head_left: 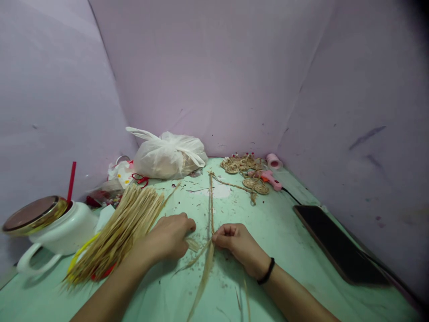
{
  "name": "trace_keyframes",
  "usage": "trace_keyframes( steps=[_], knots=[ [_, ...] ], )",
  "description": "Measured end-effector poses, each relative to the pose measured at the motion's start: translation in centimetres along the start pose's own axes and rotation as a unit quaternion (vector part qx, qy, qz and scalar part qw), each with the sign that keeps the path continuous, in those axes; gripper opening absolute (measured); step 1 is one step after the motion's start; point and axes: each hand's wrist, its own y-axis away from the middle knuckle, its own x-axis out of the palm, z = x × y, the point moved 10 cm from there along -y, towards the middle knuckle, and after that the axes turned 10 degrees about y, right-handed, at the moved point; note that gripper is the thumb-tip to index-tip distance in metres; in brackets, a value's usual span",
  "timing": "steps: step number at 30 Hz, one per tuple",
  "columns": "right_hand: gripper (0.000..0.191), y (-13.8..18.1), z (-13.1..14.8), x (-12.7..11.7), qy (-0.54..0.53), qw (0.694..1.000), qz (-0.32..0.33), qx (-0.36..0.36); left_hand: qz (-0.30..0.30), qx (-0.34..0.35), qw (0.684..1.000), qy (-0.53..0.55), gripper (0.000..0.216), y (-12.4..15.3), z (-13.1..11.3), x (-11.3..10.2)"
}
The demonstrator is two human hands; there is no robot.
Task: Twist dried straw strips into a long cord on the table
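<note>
My right hand (234, 243), with a dark band at the wrist, pinches the lower end of a thin braided cord (211, 201) of dried plant fibre. The cord runs straight up the table from my fingertips. Loose strips (205, 273) fan out below the pinch, toward me. My left hand (174, 235) is just left of the cord, its fingers curled, and a short, pale strip of dried fibre (192, 244) shows at its fingertips. Left of that hand lies a thick bundle of dried fibre strips (124, 228), partly hidden by my forearm.
A white mug (72, 226) with a lidded top and red straw stands left. Behind are a tied white plastic bag (167, 156), coiled braided pieces (239, 164), a pink glue gun (271, 180) and a pink roll (274, 161). A dark phone (338, 243) lies right.
</note>
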Motion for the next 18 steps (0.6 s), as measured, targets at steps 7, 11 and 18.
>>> trace_keyframes(
  steps=[7,11,18],
  knots=[
    [0.006,0.1,0.0,-0.1,0.006,1.000,-0.001,0.004,-0.047,-0.004,0.996,0.080,0.016,-1.2,0.5,0.8],
    [0.006,-0.1,-0.1,-0.1,-0.004,1.000,0.001,-0.007,-0.016,-0.004,0.973,0.230,0.018,-1.5,-0.3,2.2],
    [0.008,-0.2,0.0,-0.1,0.000,1.000,0.004,-0.016,0.084,-0.070,0.905,0.412,0.013,-0.7,-0.7,3.6]
  ],
)
